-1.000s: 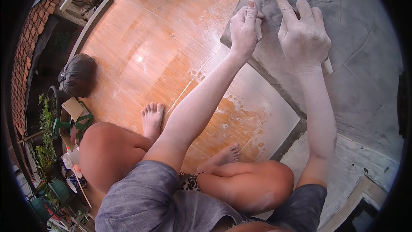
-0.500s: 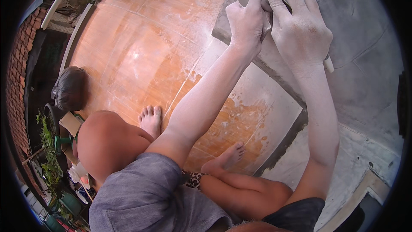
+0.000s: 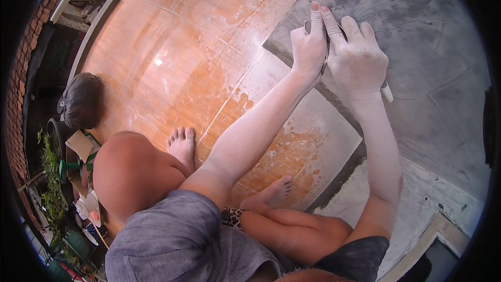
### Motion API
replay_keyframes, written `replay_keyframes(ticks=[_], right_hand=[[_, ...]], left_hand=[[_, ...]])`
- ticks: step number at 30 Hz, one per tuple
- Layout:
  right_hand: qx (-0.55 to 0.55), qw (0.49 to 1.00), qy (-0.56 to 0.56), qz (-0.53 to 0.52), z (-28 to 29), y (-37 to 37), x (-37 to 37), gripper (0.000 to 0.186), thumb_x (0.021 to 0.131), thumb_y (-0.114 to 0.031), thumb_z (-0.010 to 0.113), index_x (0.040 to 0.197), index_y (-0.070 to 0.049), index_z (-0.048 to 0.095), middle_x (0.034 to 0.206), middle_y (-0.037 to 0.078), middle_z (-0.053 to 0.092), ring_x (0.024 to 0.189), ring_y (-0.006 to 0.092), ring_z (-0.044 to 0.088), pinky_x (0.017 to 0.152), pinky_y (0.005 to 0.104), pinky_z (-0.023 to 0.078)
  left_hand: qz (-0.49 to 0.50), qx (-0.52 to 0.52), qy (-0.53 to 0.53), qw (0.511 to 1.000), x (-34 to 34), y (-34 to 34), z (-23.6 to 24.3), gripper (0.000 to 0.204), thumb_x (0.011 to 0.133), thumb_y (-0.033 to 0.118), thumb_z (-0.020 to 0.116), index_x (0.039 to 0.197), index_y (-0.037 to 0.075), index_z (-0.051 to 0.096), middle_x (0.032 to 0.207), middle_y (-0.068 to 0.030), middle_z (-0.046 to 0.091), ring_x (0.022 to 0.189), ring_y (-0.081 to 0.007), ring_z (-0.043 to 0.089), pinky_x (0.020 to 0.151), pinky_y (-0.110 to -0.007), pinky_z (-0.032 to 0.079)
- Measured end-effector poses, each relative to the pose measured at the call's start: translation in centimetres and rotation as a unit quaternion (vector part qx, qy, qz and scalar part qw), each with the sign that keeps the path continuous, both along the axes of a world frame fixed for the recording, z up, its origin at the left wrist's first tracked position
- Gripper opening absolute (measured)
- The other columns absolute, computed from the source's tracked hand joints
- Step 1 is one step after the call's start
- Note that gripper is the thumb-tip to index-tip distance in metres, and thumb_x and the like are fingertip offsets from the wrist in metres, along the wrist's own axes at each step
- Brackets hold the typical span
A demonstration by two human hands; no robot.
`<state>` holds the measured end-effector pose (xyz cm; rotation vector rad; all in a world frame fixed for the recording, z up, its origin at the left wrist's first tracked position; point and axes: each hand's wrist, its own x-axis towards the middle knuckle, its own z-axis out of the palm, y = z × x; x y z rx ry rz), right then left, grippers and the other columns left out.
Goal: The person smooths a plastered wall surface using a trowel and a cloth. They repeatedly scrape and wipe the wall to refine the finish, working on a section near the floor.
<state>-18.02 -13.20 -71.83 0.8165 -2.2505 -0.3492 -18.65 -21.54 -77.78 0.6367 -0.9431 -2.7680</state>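
Note:
Both hands, coated in pale dust, meet over a dark grey cement slab [image 3: 428, 68]. My left hand [image 3: 309, 49] has its fingers curled and its thumb stretched forward. A dark piece of a thin-bladed hand tool [image 3: 307, 27] shows beside that thumb. My right hand [image 3: 358, 61] presses down close beside it, back of the hand up, its index finger against the left thumb. From under the right wrist sticks out a pale rounded handle end [image 3: 387, 93]. Most of the tool is hidden under the hands, so its exact kind cannot be made out.
Left of the slab lies an orange tiled floor [image 3: 172, 36] with whitish smears. A lighter wet-looking tile [image 3: 334, 125] borders the slab. A dark tied bag [image 3: 82, 101] stands at the left, near plants [image 3: 52, 193] and a cardboard piece [image 3: 81, 145]. A pale frame [image 3: 433, 235] is at lower right.
Both hands have come nearer to me over the slab, still together; the tool has moved with them. The view has shifted slightly.

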Motion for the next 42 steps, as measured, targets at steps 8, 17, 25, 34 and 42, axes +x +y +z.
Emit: replay_keyframes(ticks=[8, 17, 25, 34, 42], right_hand=[[-0.002, 0.998, 0.055, -0.025, 2.4, -0.1, 1.1, 0.042, 0.082, -0.018, 0.071, 0.122, -0.027, 0.077, 0.087, -0.011, 0.061, 0.079, 0.0112, 0.058, 0.056, 0.0213, 0.056], [0.019, 0.998, 0.06, -0.019, 0.6, -1.1, 1.5, 0.045, 0.08, -0.016, 0.07, 0.125, -0.018, 0.076, 0.082, -0.008, 0.059, 0.073, 0.0123, 0.056, 0.05, 0.0209, 0.054], [-0.011, 1.0, 0.014, -0.006, 2.1, -0.8, 1.5, 0.045, 0.085, -0.015, 0.068, 0.129, -0.019, 0.073, 0.087, -0.007, 0.059, 0.076, 0.014, 0.058, 0.054, 0.0249, 0.057], [0.003, 0.999, -0.046, -0.005, -0.3, -0.1, 1.2, 0.045, 0.085, -0.014, 0.066, 0.129, -0.02, 0.072, 0.091, -0.006, 0.06, 0.084, 0.0142, 0.061, 0.061, 0.0256, 0.059], [-0.017, 0.999, 0.031, 0.014, -1.0, 0.4, 1.1, 0.046, 0.083, -0.012, 0.068, 0.126, -0.026, 0.074, 0.087, -0.008, 0.058, 0.078, 0.0131, 0.056, 0.056, 0.0232, 0.054]], left_hand=[[-0.014, 0.009, 0.093, 0.996, 0.3, -0.4, 2.6, 0.056, 0.105, 0.049, 0.059, 0.065, 0.01, 0.056, 0.061, 0.0051, 0.051, 0.056, -0.0046, 0.045, 0.049, -0.027, 0.035], [-0.024, -0.017, 0.065, 0.997, 0.9, -1.5, 2.1, 0.05, 0.104, 0.045, 0.063, 0.069, 0.009, 0.056, 0.057, 0.0038, 0.052, 0.046, -0.0051, 0.044, 0.04, -0.027, 0.03], [-0.041, -0.006, 0.085, 0.996, 1.2, -2.0, 3.2, 0.049, 0.105, 0.045, 0.06, 0.071, 0.01, 0.056, 0.055, 0.0026, 0.05, 0.041, -0.0069, 0.043, 0.035, -0.028, 0.029], [0.031, -0.055, 0.081, 0.995, 0.6, -0.8, 0.7, 0.046, 0.108, 0.038, 0.055, 0.073, 0.009, 0.056, 0.063, 0.0045, 0.051, 0.052, -0.0047, 0.042, 0.046, -0.027, 0.033], [0.012, -0.18, 0.104, 0.978, 1.1, -1.9, 0.0, 0.041, 0.108, 0.029, 0.055, 0.077, 0.004, 0.06, 0.064, 0.0042, 0.053, 0.056, -0.0055, 0.044, 0.05, -0.028, 0.036]])
